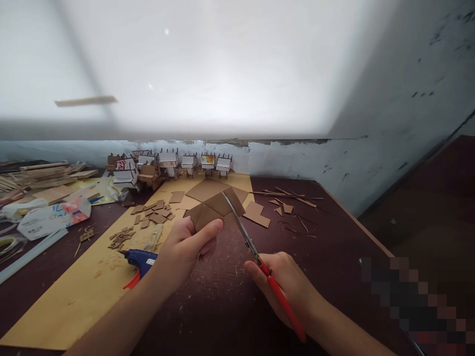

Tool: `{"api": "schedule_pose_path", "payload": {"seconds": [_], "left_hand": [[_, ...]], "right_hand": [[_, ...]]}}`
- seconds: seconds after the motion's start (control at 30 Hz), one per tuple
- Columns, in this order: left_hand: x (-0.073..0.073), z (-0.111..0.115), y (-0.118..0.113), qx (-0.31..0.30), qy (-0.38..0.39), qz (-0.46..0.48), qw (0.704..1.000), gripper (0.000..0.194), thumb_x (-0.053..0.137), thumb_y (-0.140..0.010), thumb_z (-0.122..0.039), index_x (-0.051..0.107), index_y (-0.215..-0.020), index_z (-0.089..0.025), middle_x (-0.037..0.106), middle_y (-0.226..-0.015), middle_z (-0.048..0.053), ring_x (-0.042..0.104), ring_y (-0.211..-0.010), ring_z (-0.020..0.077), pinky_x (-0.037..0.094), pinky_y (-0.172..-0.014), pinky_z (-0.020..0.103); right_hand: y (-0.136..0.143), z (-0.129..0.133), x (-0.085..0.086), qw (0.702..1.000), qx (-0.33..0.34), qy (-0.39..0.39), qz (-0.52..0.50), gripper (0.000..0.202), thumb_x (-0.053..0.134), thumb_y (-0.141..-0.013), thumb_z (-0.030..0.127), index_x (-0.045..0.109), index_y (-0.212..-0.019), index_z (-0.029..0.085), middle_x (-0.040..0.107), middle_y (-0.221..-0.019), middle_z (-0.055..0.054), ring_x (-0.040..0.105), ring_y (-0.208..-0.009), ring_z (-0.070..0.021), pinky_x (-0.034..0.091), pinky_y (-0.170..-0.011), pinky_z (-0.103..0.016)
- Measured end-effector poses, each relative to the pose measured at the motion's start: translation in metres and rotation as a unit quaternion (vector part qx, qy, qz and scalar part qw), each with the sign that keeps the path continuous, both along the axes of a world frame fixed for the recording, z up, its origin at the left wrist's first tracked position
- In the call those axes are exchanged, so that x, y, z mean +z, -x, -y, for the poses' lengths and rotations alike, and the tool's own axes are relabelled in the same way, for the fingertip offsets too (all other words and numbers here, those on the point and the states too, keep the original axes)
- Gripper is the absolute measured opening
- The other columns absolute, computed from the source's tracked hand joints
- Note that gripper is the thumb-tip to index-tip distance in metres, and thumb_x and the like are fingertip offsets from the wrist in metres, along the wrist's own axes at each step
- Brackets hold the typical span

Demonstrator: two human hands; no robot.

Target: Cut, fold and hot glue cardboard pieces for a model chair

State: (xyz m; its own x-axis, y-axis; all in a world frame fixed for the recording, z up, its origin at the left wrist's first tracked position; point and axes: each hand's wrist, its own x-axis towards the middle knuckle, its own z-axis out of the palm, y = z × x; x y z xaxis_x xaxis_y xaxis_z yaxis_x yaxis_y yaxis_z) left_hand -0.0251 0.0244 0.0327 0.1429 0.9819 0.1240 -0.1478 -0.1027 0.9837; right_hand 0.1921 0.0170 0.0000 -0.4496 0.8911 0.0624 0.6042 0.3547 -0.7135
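My left hand (196, 242) pinches a brown cardboard piece (208, 210) between thumb and fingers, above the dark table. My right hand (285, 282) is closed round red-handled scissors (284, 304), whose blades lie across the right part of that piece. A notched cardboard piece (257, 214) rests on the table just beyond the blades. Behind the held piece lies a larger flat cardboard sheet (202, 189). Small cut cardboard rectangles (158, 212) are scattered on the yellow sheet (74, 301) to the left.
A blue glue gun (141, 259) lies beside my left forearm. Small cardboard chair-like models (168, 160) stand along the wall. Wood strips (48, 173), a plastic bag (55, 217) and a tape roll (9, 247) are at the left. Thin offcuts (287, 208) lie right of centre.
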Motion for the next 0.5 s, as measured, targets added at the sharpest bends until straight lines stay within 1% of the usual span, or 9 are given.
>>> {"api": "schedule_pose_path", "payload": {"seconds": [0.07,0.13,0.2,0.27,0.37,0.43,0.5], "left_hand": [[0.001,0.000,0.000,-0.003,0.000,0.004,1.000,0.046,0.067,-0.092,-0.041,0.042,-0.060,-0.020,0.033,-0.050,-0.008,0.032,-0.046,0.0071,0.028,-0.045,0.023],[0.002,0.001,0.001,-0.003,-0.001,0.003,1.000,0.045,0.066,-0.093,-0.041,0.043,-0.061,-0.019,0.033,-0.050,-0.008,0.032,-0.046,0.0070,0.027,-0.045,0.023],[0.001,0.003,0.001,-0.008,0.003,-0.013,1.000,0.046,0.066,-0.094,-0.041,0.044,-0.060,-0.019,0.036,-0.050,-0.007,0.033,-0.046,0.0071,0.026,-0.045,0.023],[-0.001,0.005,0.001,-0.017,0.012,-0.031,0.999,0.050,0.065,-0.094,-0.042,0.043,-0.057,-0.019,0.038,-0.049,-0.005,0.034,-0.046,0.0072,0.025,-0.045,0.024],[-0.004,0.008,0.000,-0.024,0.028,-0.041,0.998,0.050,0.067,-0.093,-0.046,0.044,-0.057,-0.018,0.039,-0.051,-0.005,0.035,-0.047,0.0074,0.023,-0.045,0.025],[-0.005,0.009,-0.002,-0.021,0.033,-0.038,0.999,0.050,0.068,-0.092,-0.047,0.045,-0.058,-0.018,0.039,-0.051,-0.005,0.034,-0.047,0.0075,0.023,-0.045,0.025],[-0.005,0.009,-0.004,-0.023,0.034,-0.032,0.999,0.049,0.068,-0.092,-0.047,0.045,-0.059,-0.019,0.038,-0.051,-0.006,0.034,-0.046,0.0076,0.023,-0.045,0.025]], "right_hand": [[-0.001,0.001,0.001,1.000,-0.001,0.009,-0.003,0.058,0.049,-0.098,0.061,0.032,-0.058,0.022,0.030,-0.054,0.007,0.027,-0.051,-0.0108,0.021,-0.049,-0.027],[-0.001,0.003,0.004,1.000,0.002,0.016,-0.010,0.056,0.046,-0.099,0.060,0.043,-0.059,0.021,0.038,-0.055,0.005,0.033,-0.051,-0.0116,0.024,-0.051,-0.027],[-0.002,0.006,0.007,1.000,0.001,0.019,-0.017,0.055,0.043,-0.100,0.060,0.053,-0.064,0.020,0.046,-0.057,0.003,0.039,-0.053,-0.0130,0.027,-0.052,-0.027],[-0.001,0.009,0.010,0.999,-0.002,0.020,-0.028,0.055,0.041,-0.101,0.060,0.059,-0.069,0.020,0.052,-0.061,0.002,0.043,-0.055,-0.0141,0.028,-0.052,-0.027],[-0.001,0.012,0.012,0.999,-0.001,0.022,-0.034,0.054,0.037,-0.102,0.060,0.057,-0.072,0.020,0.053,-0.064,0.001,0.043,-0.057,-0.0143,0.029,-0.052,-0.026],[-0.001,0.011,0.011,1.000,-0.001,0.019,-0.021,0.053,0.038,-0.102,0.060,0.050,-0.068,0.021,0.048,-0.062,0.003,0.039,-0.055,-0.0136,0.027,-0.051,-0.026],[-0.001,0.009,0.008,1.000,-0.010,0.005,0.005,0.054,0.043,-0.100,0.062,0.040,-0.063,0.022,0.041,-0.058,0.004,0.033,-0.053,-0.0127,0.023,-0.050,-0.027]]}}
